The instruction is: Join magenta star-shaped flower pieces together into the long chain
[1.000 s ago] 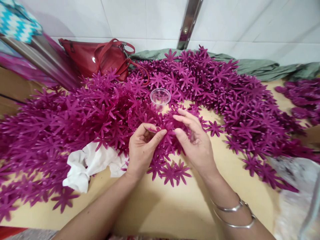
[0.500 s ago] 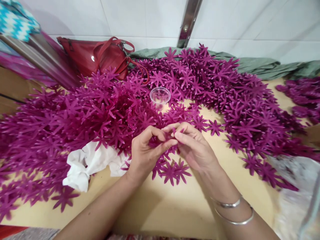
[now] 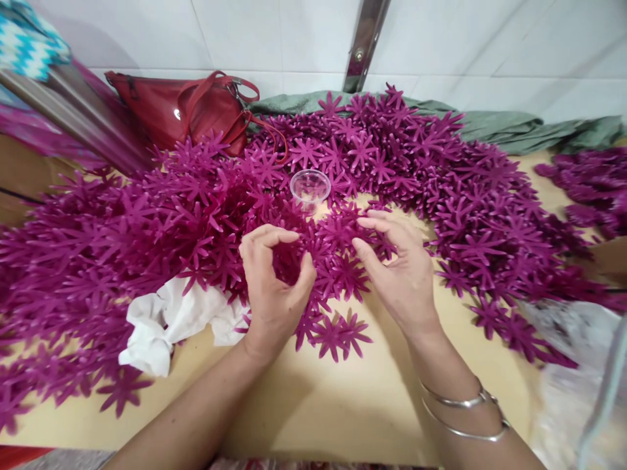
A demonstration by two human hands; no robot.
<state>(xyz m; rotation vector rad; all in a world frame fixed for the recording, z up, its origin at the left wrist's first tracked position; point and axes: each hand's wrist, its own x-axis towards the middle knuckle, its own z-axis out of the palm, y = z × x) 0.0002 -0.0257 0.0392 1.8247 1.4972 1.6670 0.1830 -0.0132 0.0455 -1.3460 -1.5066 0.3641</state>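
Note:
My left hand (image 3: pixel 277 287) is over the pile, thumb and fingers apart with nothing between them. To its right, my right hand (image 3: pixel 399 274) is open too, its thumb and fingertips spread above the flower pieces. Between and below the hands lie purple star-shaped artificial flower pieces (image 3: pixel 337 336), several of them overlapping on the pale tabletop (image 3: pixel 323 405). Just beyond the hands stands a small clear plastic cup (image 3: pixel 310 187); its contents are hard to make out. Two silver bangles (image 3: pixel 465 418) circle my right wrist.
Heaps of purple flower pieces (image 3: pixel 122 228) spread left, back and right. A crumpled white tissue (image 3: pixel 169 320) lies beside my left forearm. Behind are a red handbag (image 3: pixel 171 108) and green cloth (image 3: pixel 509 127) along the wall. A clear plastic bag (image 3: pixel 573 333) is at the right.
Both hands have parted: fingertips that met around a purple flower piece are now apart and open. The piece is out of the fingers. The view has shifted slightly.

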